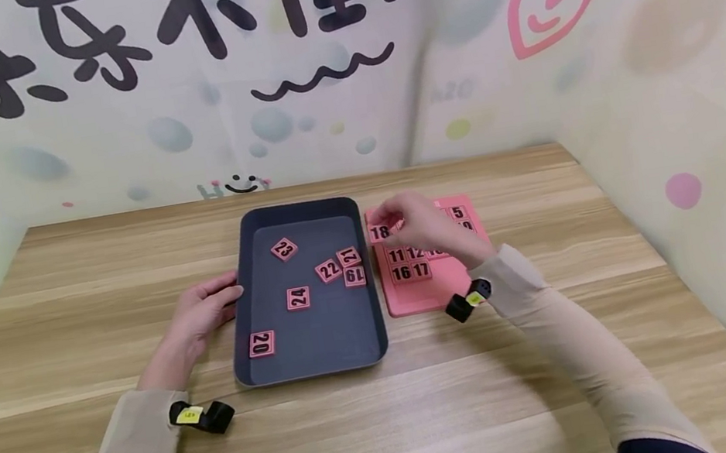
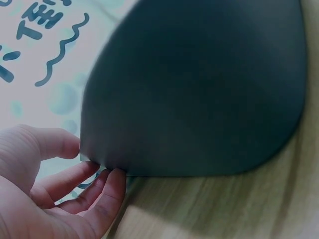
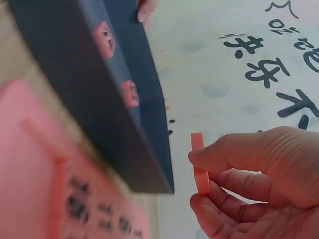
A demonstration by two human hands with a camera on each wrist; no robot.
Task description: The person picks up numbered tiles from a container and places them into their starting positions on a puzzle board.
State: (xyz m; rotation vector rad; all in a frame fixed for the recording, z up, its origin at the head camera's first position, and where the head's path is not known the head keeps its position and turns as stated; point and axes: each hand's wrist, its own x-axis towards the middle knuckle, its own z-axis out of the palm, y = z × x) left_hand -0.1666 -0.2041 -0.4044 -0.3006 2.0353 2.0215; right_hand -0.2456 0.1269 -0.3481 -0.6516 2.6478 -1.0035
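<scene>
A dark grey rectangular tray (image 1: 341, 339) lies on the table with several pink number tiles loose in it, such as tile 23 (image 1: 284, 249) and tile 20 (image 1: 262, 344). My left hand (image 1: 201, 313) holds the tray's left rim, thumb on top and fingertips at the outer wall. Between thumb and fingers of my right hand (image 1: 425, 229) is the pink tile 18 (image 1: 380, 233), seen edge-on in the right wrist view. That hand is over the upper left of the pink number board (image 1: 443, 289) and hides part of its upper rows.
The board stands close beside the tray's right wall. Rows of tiles sit in it, with 16 and tile 17 (image 1: 421, 270) lowest. Wood-grain table (image 1: 338, 434) surrounds both, and a printed wall (image 1: 348, 127) rises behind its far edge.
</scene>
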